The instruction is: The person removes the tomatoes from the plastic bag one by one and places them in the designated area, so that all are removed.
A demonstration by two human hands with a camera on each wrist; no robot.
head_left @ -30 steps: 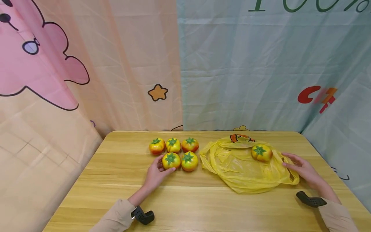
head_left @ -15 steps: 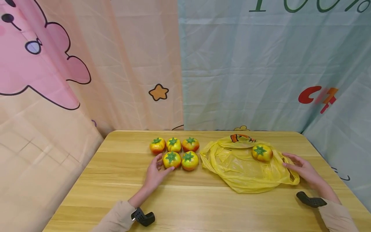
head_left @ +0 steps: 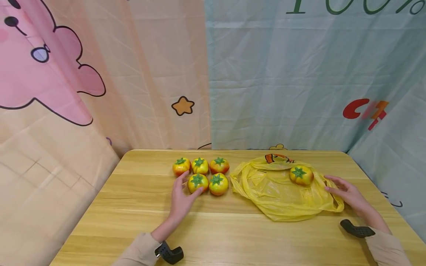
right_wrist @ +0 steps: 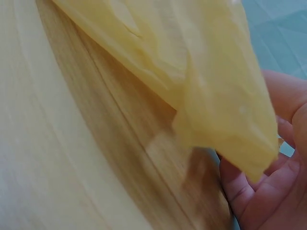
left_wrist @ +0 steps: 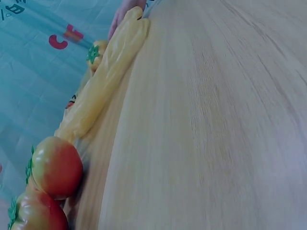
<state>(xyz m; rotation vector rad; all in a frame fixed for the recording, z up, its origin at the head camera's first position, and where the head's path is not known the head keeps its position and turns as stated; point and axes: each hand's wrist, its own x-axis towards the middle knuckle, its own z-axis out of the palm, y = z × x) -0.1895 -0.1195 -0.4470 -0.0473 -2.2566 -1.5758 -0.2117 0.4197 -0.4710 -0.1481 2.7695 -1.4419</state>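
My left hand [head_left: 181, 197] is around the near-left tomato [head_left: 198, 183], its thumb overlapping the front edge and its fingers spread apart from the left side. This tomato and another tomato [head_left: 218, 184] to its right form the front row of a group of yellow-red tomatoes with green star-shaped tops. On the right lies a crumpled yellow plastic bag [head_left: 276, 199], with one tomato [head_left: 301, 175] on it. My right hand [head_left: 349, 195] holds the bag's right edge; in the right wrist view, the yellow film [right_wrist: 225, 96] hides part of the curled fingers.
Behind the front pair stand a red-yellow tomato [head_left: 181, 167], a yellower tomato [head_left: 200, 166] and a redder tomato [head_left: 219, 166]. All rest on a wooden table [head_left: 233, 240]. A printed curtain [head_left: 149, 74] hangs right behind its far edge.
My left fingers have spread away from the near-left tomato, and the hand and wrist have shifted slightly right. The tomatoes keep their places. My right hand and the bag have stayed still.
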